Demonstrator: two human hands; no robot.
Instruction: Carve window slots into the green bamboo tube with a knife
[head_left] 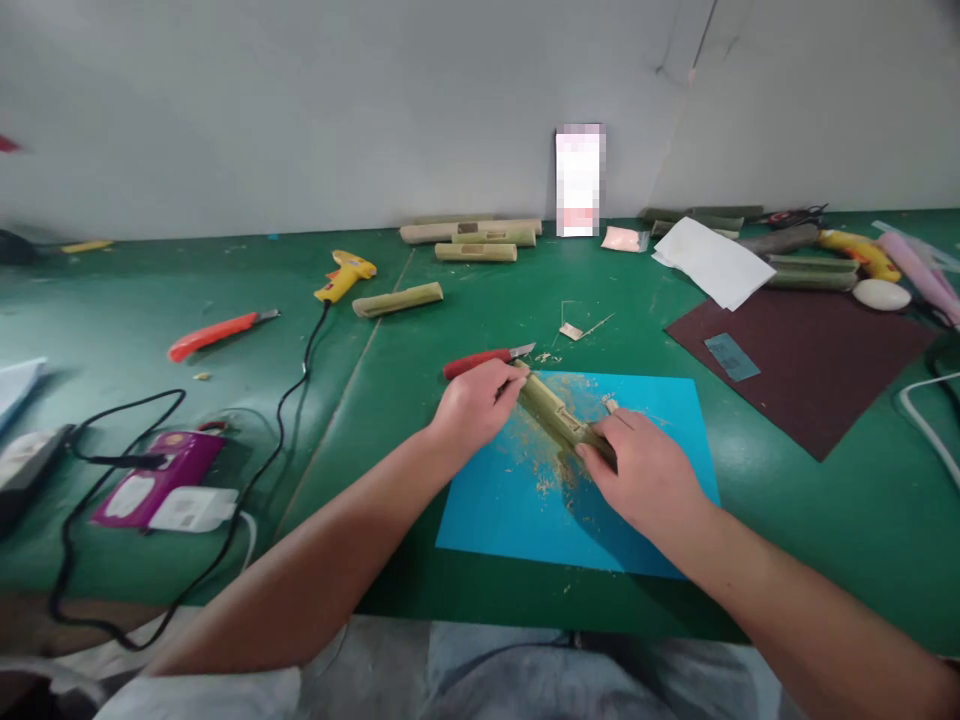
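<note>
A green bamboo piece (pixel 547 408) with a notch cut into its upper side lies slanted between my hands, above a blue sheet (pixel 480 520). My left hand (pixel 480 402) pinches its far end. The fingers of my right hand (pixel 645 462) are wrapped round its near end and hide it. A small pale bit shows by my right fingertips; I cannot make out what it is. Shavings and dust (pixel 551 480) are scattered over the blue sheet. Just beyond my left hand lies a red-handled craft knife (pixel 480 362), its blade pointing right.
Left are an orange utility knife (pixel 217 335), a yellow glue gun (pixel 346 274), its black cord and a purple power adapter (pixel 161 475). Cut bamboo pieces (pixel 476 253) lie along the wall, near a propped phone (pixel 579 182). White paper (pixel 709 262) overlaps a brown sheet (pixel 817 390) at right.
</note>
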